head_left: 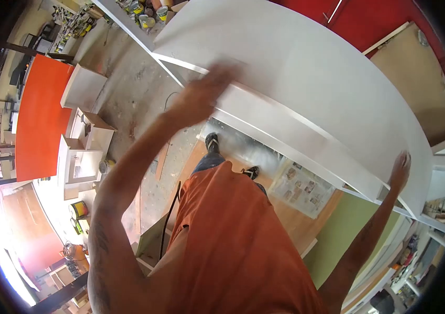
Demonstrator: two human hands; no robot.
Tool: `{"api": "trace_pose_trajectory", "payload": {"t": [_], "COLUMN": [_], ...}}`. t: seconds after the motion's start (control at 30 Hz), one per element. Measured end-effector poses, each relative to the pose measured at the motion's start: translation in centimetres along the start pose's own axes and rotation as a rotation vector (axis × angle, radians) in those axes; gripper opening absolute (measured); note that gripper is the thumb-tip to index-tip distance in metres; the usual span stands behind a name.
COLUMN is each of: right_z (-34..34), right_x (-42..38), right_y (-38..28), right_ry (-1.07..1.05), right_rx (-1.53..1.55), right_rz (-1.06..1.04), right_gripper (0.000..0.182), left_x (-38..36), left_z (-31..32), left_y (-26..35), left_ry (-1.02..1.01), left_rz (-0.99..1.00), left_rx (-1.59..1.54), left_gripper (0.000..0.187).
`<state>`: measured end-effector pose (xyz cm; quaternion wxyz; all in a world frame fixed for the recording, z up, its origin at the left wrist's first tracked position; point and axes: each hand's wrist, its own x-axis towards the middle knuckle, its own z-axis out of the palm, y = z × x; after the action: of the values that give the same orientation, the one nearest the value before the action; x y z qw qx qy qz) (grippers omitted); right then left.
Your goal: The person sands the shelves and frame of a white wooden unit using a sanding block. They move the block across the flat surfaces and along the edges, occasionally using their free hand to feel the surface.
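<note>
A large white panel [332,68] with a curved far edge spreads out in front of me, and a white frame rail [280,112] runs along its near side. My left hand [209,94] is over the panel near that rail, its fingers smeared by motion. Whether anything is under or in that hand I cannot make out. Toward the panel's right end, my right hand [401,168] rests on the white surface near the edge, fingers stretched out and close together. Nothing shows in it.
Newspaper sheets [302,187] lie on a board by my feet. An orange panel [44,120] and a white cabinet piece [81,152] stand at left. Paint cans [79,210] sit on the floor. A red surface [306,10] and brown board [413,78] lie beyond the panel.
</note>
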<state>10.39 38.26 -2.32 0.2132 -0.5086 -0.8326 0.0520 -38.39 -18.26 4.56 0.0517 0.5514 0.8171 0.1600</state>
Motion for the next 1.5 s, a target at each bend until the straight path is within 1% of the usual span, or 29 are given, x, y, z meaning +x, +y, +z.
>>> {"api": "trace_pose_trajectory", "payload": {"t": [0.03, 0.13, 0.2, 0.3, 0.37, 0.4, 0.43, 0.47, 0.5, 0.53, 0.57, 0.6, 0.67, 0.73, 0.77, 0.83, 0.9, 0.93, 1.0, 1.03, 1.07, 1.1, 1.17, 1.2, 1.23, 1.27, 1.33, 1.4, 1.5], "right_z": [-0.1, -0.7, -0.6, 0.3, 0.1, -0.4, -0.9, -0.9, -1.6, -2.1, -2.0, -1.8, -1.6, -2.2, -1.9, -2.8, -2.9, -2.5, -1.7, -1.9, -2.0, -2.0, -1.8, -1.4, -1.7, -2.8, -3.2, -2.5, -3.1], "right_x": [-0.1, -0.4, -0.4, -0.1, 0.0, -0.5, -1.1, -1.2, -1.4, -1.6, -1.7, -1.9, -1.7, -1.6, -1.5, -2.0, -2.4, -2.4, -2.5, -2.5, -2.6, -2.9, -2.4, -2.3, -2.9, -3.1, -3.2, -2.7, -3.1], "right_y": [-0.1, -0.7, -0.6, 2.0, 1.1, 0.8, 0.1, -1.0, -2.8, -3.7, -2.9, -2.4, -2.1, -3.9, -2.8, -4.1, -4.8, -4.7, -2.0, -1.9, -2.6, -3.0, -2.9, -3.2, -4.4, -6.0, -6.3, -5.1, -5.9], "right_ry": [0.000, -0.014, -0.034, 0.000, -0.038, -0.070, -0.048, -0.020, -0.008, 0.001, 0.007, 0.018, 0.038, 0.058, 0.088, 0.071, 0.101, 0.108, 0.097, 0.103, 0.128, 0.153, 0.161, 0.160, 0.166, 0.171, 0.177, 0.186, 0.183], "right_rx": [0.000, -0.041, 0.018, 0.027, 0.046, 0.064, 0.038, 0.021, -0.017, -0.049, -0.051, -0.111, -0.172, -0.083, -0.047, -0.039, -0.034, -0.039, -0.143, -0.155, -0.147, -0.139, -0.172, -0.192, -0.190, -0.116, -0.054, -0.066, -0.069], "right_rz": [0.000, -0.033, 0.018, -0.033, 0.000, 0.028, 0.066, 0.093, 0.110, 0.122, 0.146, 0.036, -0.058, 0.098, 0.057, 0.086, 0.113, 0.113, -0.085, -0.056, -0.047, -0.039, -0.015, -0.015, 0.008, 0.067, 0.131, 0.013, 0.106], "right_gripper": [0.056, 0.060, 0.060, 0.062, 0.059, 0.057, 0.056, 0.056, 0.057, 0.057, 0.057, 0.056, 0.056, 0.055, 0.054, 0.053, 0.051, 0.051, 0.048, 0.048, 0.046, 0.044, 0.042, 0.040, 0.040, 0.040, 0.040, 0.042, 0.045], "left_x": [2.1, 9.8, 12.2, 11.4, 8.7, 7.0, 5.2, 4.0, 2.6, 1.2, 1.8, 2.7, 6.9, 10.8, 13.3, 16.6, 17.9, 17.8, 16.6, 15.2, 13.8, 12.3, 8.8, 7.3, 7.1, 8.3, 11.1, 15.5, 20.3], "left_z": [3.0, 8.1, 10.4, 8.5, 6.1, 6.2, 2.3, -0.6, -2.7, -3.0, -2.9, -3.1, -0.9, 3.3, 5.1, 9.2, 11.3, 11.8, 10.6, 8.3, 6.8, 4.4, -0.2, -1.2, -1.7, -1.3, 0.7, 3.2, 8.8], "left_y": [1.5, 11.9, 15.9, 11.9, 5.1, 0.4, -1.7, -3.8, -4.4, -7.0, -6.1, -4.6, 0.2, 7.0, 10.8, 19.0, 21.0, 21.0, 19.4, 15.5, 11.2, 7.6, 0.5, -1.7, -2.0, -1.1, 3.1, 11.0, 21.3], "left_ry": [0.037, 0.147, 0.121, 0.110, 0.070, 0.111, 0.019, -0.009, -0.060, -0.136, -0.126, -0.113, -0.253, -0.203, -0.190, -0.137, -0.063, -0.074, -0.124, -0.160, -0.106, -0.179, -0.199, -0.243, -0.290, -0.293, -0.323, -0.342, -0.266], "left_rz": [0.236, 0.559, 0.650, 0.673, 0.559, 0.466, 0.351, 0.295, 0.125, 0.039, 0.085, 0.127, 0.336, 0.625, 0.778, 0.915, 1.005, 0.978, 0.882, 0.817, 0.748, 0.570, 0.415, 0.298, 0.281, 0.297, 0.515, 0.730, 1.026], "left_rx": [0.096, -0.181, -0.193, -0.185, -0.219, -0.019, 0.081, 0.106, 0.180, 0.341, 0.338, 0.337, 0.118, 0.005, 0.037, -0.050, -0.121, -0.142, -0.158, -0.146, -0.171, -0.065, 0.151, 0.262, 0.292, 0.298, 0.269, 0.199, 0.010], "left_gripper": [0.082, 0.072, 0.072, 0.065, 0.055, 0.055, 0.057, 0.066, 0.081, 0.095, 0.089, 0.084, 0.086, 0.096, 0.096, 0.089, 0.086, 0.084, 0.082, 0.081, 0.079, 0.084, 0.096, 0.102, 0.102, 0.102, 0.100, 0.099, 0.100]}}
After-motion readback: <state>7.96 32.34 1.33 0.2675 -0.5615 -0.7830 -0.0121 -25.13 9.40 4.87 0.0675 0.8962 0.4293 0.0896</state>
